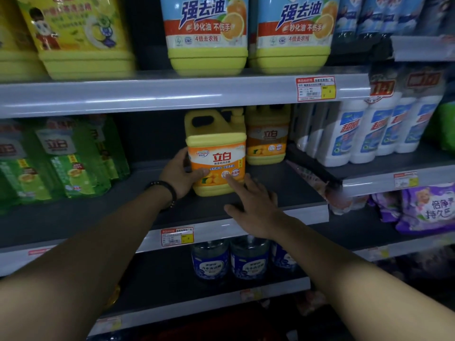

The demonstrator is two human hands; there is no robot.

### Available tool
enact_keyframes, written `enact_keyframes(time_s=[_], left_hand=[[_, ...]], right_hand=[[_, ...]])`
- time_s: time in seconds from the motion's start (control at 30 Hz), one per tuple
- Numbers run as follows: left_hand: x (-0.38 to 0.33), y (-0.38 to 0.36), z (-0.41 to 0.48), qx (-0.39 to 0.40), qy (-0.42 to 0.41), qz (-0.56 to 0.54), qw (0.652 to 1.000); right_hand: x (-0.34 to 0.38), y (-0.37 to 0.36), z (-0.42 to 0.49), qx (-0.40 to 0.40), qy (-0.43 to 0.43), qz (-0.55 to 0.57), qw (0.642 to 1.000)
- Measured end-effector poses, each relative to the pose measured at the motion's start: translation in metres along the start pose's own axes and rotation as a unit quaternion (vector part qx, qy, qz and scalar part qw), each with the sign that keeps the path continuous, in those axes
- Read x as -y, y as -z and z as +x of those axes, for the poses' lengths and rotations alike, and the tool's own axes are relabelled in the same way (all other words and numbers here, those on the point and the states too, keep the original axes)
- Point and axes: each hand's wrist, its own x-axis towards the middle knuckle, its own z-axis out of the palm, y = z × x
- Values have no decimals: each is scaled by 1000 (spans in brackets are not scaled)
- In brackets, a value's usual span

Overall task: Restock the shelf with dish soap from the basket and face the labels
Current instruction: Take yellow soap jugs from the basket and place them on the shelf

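**Yellow jug up on the middle shelf, label facing out**

So the yellow dish soap jug (216,153) stands upright on the dark middle shelf (290,190), a bit back from the front edge, orange label facing the aisle. The left hand (181,174), bead bracelet (167,191) on the wrist, wraps the jug's lower left side with the thumb across the label. The right hand (256,205) is flat and spread, index fingertip touching the label's lower part. A second jug (267,136) sits behind it to the right, near the back.

On the shelf (103,215) one jug (216,153) stands before another jug (268,136).
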Motion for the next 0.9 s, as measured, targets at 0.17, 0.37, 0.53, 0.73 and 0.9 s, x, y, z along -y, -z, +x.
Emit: enact_keyframes(time_s=[0.17, 0.37, 0.53, 0.73, 0.9], left_hand=[[1, 4, -34, -63, 8, 60, 996], [-11, 19, -143, -93, -123, 73, 985], [15, 28, -245, -19, -136, 86, 987], [107, 6, -356, 20, 51, 100, 994], [175, -11, -427, 81, 211, 114, 967]], right_hand=[[7, -9, -28, -64, -8, 8, 998], [15, -22, -82, -139, 6, 62, 988], [27, -55, -137, -174, 42, 191, 965], [44, -138, -204, -90, -69, 274, 955], [42, -235, -263, 15, -206, 279, 938]])
